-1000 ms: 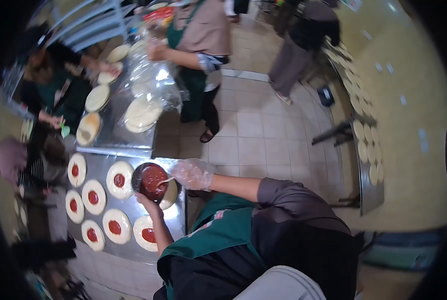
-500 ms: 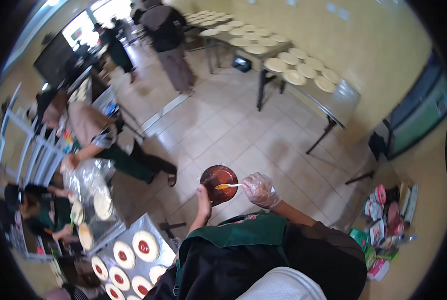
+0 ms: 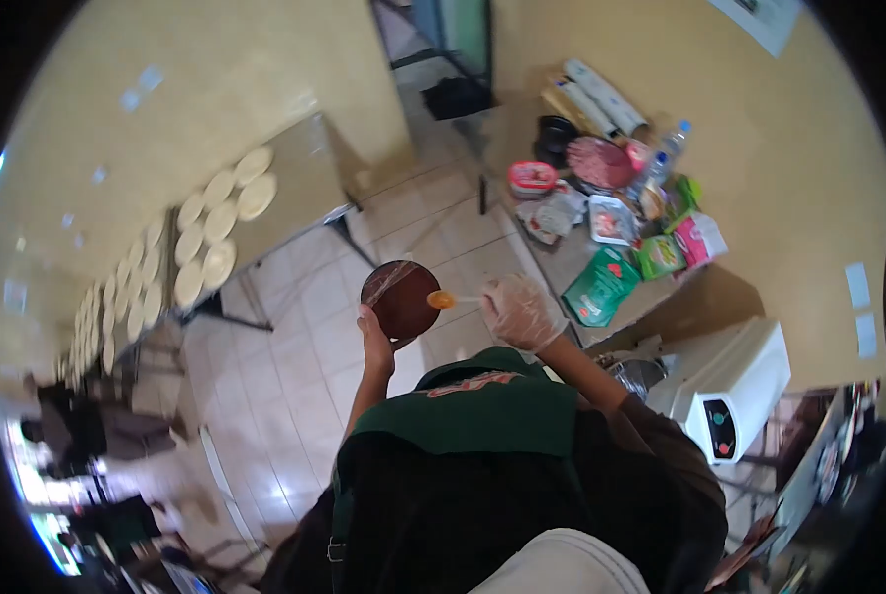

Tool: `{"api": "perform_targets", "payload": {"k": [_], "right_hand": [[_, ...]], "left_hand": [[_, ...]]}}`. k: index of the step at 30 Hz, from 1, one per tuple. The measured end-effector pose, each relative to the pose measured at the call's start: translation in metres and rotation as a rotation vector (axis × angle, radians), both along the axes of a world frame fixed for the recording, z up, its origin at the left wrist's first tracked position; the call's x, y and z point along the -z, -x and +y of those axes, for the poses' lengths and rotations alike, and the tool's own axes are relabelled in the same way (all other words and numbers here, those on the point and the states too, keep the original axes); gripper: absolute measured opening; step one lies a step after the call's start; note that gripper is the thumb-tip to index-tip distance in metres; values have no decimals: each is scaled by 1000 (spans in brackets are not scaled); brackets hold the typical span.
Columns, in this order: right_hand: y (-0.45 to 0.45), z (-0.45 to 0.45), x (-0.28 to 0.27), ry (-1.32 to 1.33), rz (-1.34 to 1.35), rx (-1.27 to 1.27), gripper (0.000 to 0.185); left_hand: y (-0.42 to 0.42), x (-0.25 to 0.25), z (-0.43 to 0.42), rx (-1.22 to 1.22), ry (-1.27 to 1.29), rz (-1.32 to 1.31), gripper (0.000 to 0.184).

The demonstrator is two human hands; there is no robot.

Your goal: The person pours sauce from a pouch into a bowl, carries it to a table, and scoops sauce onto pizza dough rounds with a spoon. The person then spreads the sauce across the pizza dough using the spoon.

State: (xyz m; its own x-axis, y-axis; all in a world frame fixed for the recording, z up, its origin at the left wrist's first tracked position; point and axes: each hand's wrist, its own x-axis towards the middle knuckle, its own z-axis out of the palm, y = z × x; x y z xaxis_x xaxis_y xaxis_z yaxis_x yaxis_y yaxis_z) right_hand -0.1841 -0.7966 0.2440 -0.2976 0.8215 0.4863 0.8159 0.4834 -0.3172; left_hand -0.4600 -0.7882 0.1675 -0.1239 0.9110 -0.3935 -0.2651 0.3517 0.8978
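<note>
A round bowl (image 3: 403, 307), dark reddish-brown inside with clear plastic over part of its rim, is held up in front of my body. My left hand (image 3: 376, 342) is bare and closed on the bowl's near left edge. On the other side, my right hand (image 3: 522, 312), in a clear plastic glove, grips the white handle of a spoon (image 3: 443, 299). The spoon's orange-coloured end points left, at the bowl's right rim. Whether it touches the rim I cannot tell.
Tables along the left wall carry many pale dough rounds (image 3: 220, 262). A side table at the right holds a green pouch (image 3: 601, 287), bottles and packets. Below it stands a white machine (image 3: 735, 386). Other people (image 3: 116, 431) are at the lower left; tiled floor (image 3: 294, 366) lies ahead.
My view has turned to the right, bringing the side table closer and taking the tray of sauced dough rounds out of sight. The spoon has moved from inside the bowl to its right rim.
</note>
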Motion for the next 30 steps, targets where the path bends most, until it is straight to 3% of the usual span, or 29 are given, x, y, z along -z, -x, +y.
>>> {"api": "perform_targets", "payload": {"k": [3, 6, 8, 11, 15, 17, 20, 21, 23, 30], "right_hand": [[-63, 22, 36, 313, 160, 400, 21], [-103, 34, 31, 753, 926, 583, 24], [-129, 43, 77, 703, 1253, 621, 23], [-138, 64, 67, 590, 1660, 699, 21], [-144, 85, 55, 318, 1879, 792, 16], [-143, 92, 37, 236, 1883, 875, 19], [-130, 83, 17, 134, 1900, 1069, 23], [-124, 77, 25, 35, 1893, 1114, 21], [-105, 66, 12, -72, 1939, 1194, 23], [-11, 0, 13, -696, 2096, 1048, 18]], "left_hand": [[-53, 1, 89, 237, 37, -122, 85], [-101, 30, 187, 444, 39, -256, 86], [-141, 49, 253, 486, 30, -256, 87], [-196, 92, 358, 471, 51, -227, 88], [-251, 185, 489, 449, 75, -116, 84], [-274, 202, 531, 495, 78, -62, 79], [-297, 198, 562, 722, 85, 27, 72], [-309, 199, 561, 645, 72, 110, 66], [-323, 206, 568, 722, 30, 201, 65], [-343, 200, 546, 757, -263, 512, 62]]}}
